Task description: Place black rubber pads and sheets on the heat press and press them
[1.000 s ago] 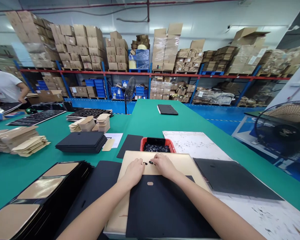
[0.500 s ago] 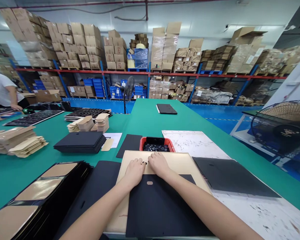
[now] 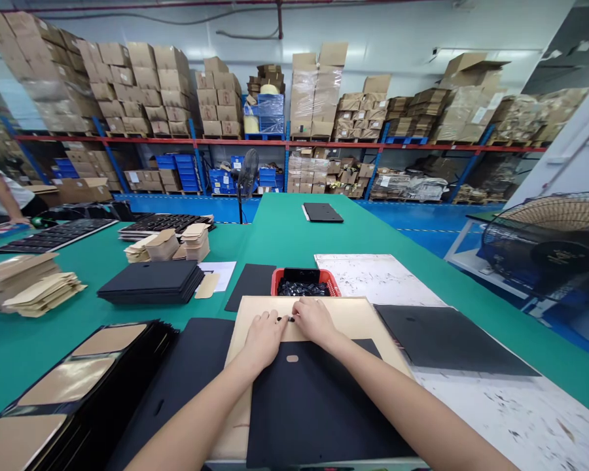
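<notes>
Before me, a green-topped table runs toward stacked brown cartons. Over a smooth cream board, a small oblong black piece sits between the person's left hand and right hand, fingers half curled; whether either grips it, I can't tell. It looks light, stiff and slick, best pinched by its ends. The thin, matte black sheet has a rounded slot.

2 obstacles: red plastic basket just past rectangular tan board; thick stack of black tan-panelled sheets, left. Bare left hand and bare right hand nearly meet. Room over flat black sheet, right; bare green tabletop beyond basket.
</notes>
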`<state>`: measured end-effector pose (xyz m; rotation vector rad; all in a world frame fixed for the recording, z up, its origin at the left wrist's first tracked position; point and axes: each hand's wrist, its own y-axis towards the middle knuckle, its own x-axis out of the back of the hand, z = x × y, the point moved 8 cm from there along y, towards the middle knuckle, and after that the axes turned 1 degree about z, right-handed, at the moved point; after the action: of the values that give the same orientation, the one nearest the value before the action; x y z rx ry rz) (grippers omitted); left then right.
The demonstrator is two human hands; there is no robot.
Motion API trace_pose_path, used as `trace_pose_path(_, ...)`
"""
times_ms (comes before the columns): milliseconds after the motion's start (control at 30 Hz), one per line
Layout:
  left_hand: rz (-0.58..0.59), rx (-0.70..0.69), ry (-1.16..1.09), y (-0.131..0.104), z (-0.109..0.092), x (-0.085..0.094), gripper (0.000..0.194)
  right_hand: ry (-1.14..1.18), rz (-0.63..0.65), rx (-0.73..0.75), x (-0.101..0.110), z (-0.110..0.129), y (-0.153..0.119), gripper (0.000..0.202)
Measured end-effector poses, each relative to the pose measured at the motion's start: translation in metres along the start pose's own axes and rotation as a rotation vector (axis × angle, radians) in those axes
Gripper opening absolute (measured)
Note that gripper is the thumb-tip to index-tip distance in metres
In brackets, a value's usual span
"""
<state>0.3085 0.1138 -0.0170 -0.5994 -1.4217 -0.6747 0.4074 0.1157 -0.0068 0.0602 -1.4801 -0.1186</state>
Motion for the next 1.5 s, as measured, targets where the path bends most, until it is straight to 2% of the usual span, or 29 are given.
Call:
trace_pose_path(167,0.008,0.003,0.025,0.002,-0.006,0.002,0.044,-0.068,0.034,0.052,-0.001,-0.007,-0.033,0.032)
trace_pose_path(267,0.015,0.008,0.03,0.003,-0.007,0.006,0.044,-0.103,0.059,0.079,-0.004,-0.005,-0.043,0.035)
trace_pose_path(433,0.021,0.014,0.025,0.002,-0.008,0.01,0.043,-0.128,0.067,0.078,-0.002,-0.003,-0.04,0.033)
trace_pose_path(700,0.026,0.013,-0.029,0.01,-0.013,0.008,0.039,-0.166,0.077,0.09,-0.006,0.011,-0.038,0.032)
trace_pose_path(833,0.027,-0.004,-0.1,0.007,-0.006,0.011,0.035,-0.125,0.091,0.071,-0.002,0.003,-0.04,0.031)
trace_pose_path(1033,-0.007,-0.047,-0.262,-0.017,0.011,0.012,0.043,-0.025,0.093,0.013,0.001,-0.01,-0.038,0.031)
trace_pose_path(1167,-0.076,-0.04,-0.518,-0.044,0.02,0.019,0.043,0.061,0.098,-0.127,-0.004,-0.022,-0.023,0.025)
trace_pose_path(1333,-0.084,-0.026,-0.691,-0.071,0.02,0.02,0.038,0.172,0.17,-0.271,-0.01,-0.038,-0.007,0.018)
trace_pose_path(1500,-0.107,-0.007,-0.744,-0.079,0.014,0.02,0.037,0.292,0.204,-0.278,-0.011,-0.04,-0.007,0.009)
